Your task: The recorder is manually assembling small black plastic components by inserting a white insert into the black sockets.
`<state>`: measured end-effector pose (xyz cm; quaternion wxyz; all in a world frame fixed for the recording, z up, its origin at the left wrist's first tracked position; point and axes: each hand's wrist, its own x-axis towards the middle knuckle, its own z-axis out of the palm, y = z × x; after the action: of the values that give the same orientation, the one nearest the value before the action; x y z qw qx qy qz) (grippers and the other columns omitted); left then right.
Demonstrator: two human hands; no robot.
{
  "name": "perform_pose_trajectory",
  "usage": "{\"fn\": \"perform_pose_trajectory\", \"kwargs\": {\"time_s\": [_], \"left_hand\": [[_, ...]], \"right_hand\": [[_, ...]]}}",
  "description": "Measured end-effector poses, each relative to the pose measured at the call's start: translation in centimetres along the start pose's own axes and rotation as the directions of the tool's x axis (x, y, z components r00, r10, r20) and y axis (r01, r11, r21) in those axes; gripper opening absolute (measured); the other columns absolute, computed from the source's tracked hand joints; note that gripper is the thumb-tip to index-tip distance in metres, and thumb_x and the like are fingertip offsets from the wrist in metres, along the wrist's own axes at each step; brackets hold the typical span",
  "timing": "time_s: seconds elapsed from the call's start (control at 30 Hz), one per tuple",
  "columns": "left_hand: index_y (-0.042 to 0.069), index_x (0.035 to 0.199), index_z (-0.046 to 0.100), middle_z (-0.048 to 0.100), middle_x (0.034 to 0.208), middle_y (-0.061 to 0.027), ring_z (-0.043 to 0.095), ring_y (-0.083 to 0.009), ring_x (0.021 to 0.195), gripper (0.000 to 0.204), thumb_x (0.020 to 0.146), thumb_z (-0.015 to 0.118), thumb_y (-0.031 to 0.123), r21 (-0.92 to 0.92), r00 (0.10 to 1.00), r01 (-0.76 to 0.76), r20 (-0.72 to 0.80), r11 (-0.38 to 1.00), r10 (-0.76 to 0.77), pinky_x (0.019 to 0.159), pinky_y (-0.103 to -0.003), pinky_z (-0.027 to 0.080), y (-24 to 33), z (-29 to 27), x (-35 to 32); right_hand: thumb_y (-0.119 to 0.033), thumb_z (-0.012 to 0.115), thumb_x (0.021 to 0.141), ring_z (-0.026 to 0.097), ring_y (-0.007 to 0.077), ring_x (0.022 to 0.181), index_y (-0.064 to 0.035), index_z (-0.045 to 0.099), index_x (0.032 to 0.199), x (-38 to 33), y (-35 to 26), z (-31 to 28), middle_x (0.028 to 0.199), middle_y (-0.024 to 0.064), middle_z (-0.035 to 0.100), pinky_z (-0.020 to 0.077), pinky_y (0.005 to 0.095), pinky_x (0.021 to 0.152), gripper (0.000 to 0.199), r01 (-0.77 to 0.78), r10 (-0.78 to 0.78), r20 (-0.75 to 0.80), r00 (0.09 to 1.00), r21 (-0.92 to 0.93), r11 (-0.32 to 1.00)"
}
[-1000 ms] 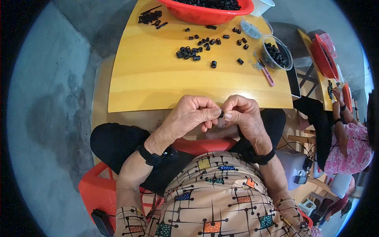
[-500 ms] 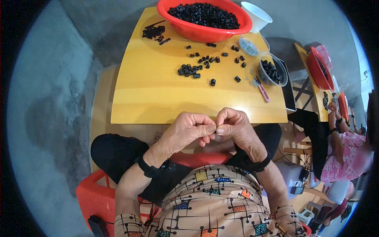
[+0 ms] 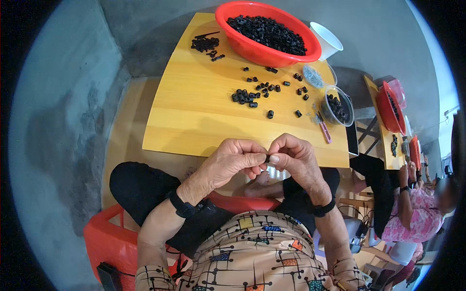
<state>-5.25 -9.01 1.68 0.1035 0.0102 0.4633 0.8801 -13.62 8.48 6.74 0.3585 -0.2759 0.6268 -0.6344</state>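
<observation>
Just past the table's near edge, my left hand [image 3: 237, 159] and my right hand [image 3: 295, 160] meet, thumbs and forefingers pinched together. Between the fingertips a small black piece [image 3: 267, 158] shows, mostly covered by the thumbs. Its exact kind is hidden. Beyond them on the yellow table [image 3: 194, 121] lie several short black cylindrical parts [image 3: 245, 97], some clustered, some scattered. A pink-handled tool [image 3: 324, 132] with a dark tip rests at the right. Beside it stands a clear round tub [image 3: 337, 121] with black parts inside.
A big red basin [image 3: 310, 54] heaped with black parts stands at the back, near a white bucket [image 3: 329, 41]. Thin black pieces [image 3: 205, 44] lie to its left. A clear bag of small shiny bits [image 3: 313, 76] lies right. Another person [image 3: 417, 213] sits at a farther table.
The view has tilted, so the table and its contents appear lower and farther right. My hands stay together, and a dark piece now shows more plainly between the fingertips.
</observation>
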Motion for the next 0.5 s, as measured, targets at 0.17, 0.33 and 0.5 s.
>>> {"fn": "perform_pose_trajectory", "kwargs": {"time_s": [0.17,0.33,0.5], "left_hand": [[0.001,0.093,0.064,0.064,0.077,-0.0051,0.059,-0.0061,0.062,0.019,0.088,0.062,0.019,0.002,0.998,0.008,-0.056,1.0,-0.008,0.055,-0.018,0.049,0.1,-0.5,-0.1],[0.003,0.093,0.064,0.064,0.078,-0.0034,0.059,-0.0045,0.065,0.018,0.088,0.062,0.02,-0.075,0.999,-0.001,-0.039,0.997,-0.002,0.058,-0.018,0.05,0.3,-0.9,-0.2],[0.004,0.093,0.063,0.065,0.079,-0.0042,0.06,-0.0052,0.064,0.017,0.087,0.063,0.02,-0.081,0.997,0.007,-0.082,0.997,-0.013,0.058,-0.018,0.052,0.5,-1.3,0.0]], "right_hand": [[-0.009,0.065,0.084,0.054,0.0043,0.065,-0.0054,0.059,0.085,1.0,-0.1,0.4,0.073,-0.003,0.06,0.043,0.0178,0.058,0.007,-0.038,0.036,-0.033,0.999,-0.067,0.997],[-0.012,0.065,0.084,0.048,0.0029,0.057,-0.0064,0.061,0.085,2.1,0.0,-0.3,0.068,-0.0046,0.056,0.0386,0.0171,0.051,0.008,-0.036,0.032,-0.069,0.997,-0.058,0.998],[-0.01,0.06,0.086,0.047,0.0029,0.055,-0.0051,0.061,0.085,4.9,-2.2,-3.8,0.067,-0.0039,0.055,0.0371,0.0179,0.048,0.005,0.011,-0.1,-0.248,0.963,-0.339,0.941]]}}
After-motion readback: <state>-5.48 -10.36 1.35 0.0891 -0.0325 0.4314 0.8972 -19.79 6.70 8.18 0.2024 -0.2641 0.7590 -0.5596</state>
